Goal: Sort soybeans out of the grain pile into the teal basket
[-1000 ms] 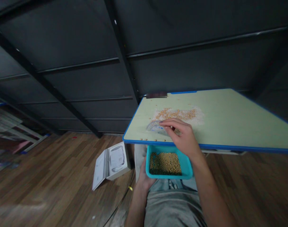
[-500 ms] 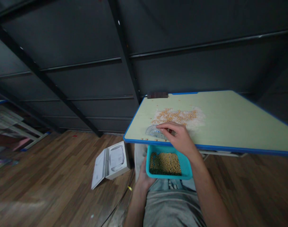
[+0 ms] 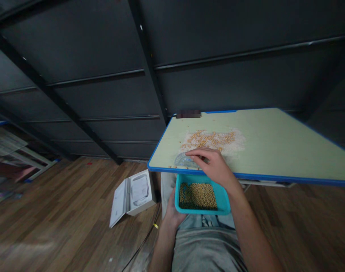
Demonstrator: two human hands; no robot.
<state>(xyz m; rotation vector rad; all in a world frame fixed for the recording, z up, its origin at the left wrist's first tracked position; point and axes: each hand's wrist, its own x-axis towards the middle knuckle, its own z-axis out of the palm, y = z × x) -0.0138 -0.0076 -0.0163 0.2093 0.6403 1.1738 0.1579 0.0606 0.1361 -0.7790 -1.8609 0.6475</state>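
Note:
My right hand (image 3: 213, 166) grips a clear plastic protractor (image 3: 184, 160) flat on the pale green desk (image 3: 274, 147), at its near blue edge. Just beyond it lies a heap of yellow beans mixed with white rice (image 3: 212, 139). My left hand (image 3: 171, 211) holds a teal tray (image 3: 202, 196) full of yellow beans under the desk's edge, over my lap. A few single beans lie along the desk's front edge.
An open white box (image 3: 131, 194) lies on the wooden floor left of my legs, with a thin cable beside it. Dark metal shelving fills the background. More racks and papers stand at the far left.
My right hand has drawn the protractor a little nearer to the desk's front edge. The tray and my left hand stay where they were.

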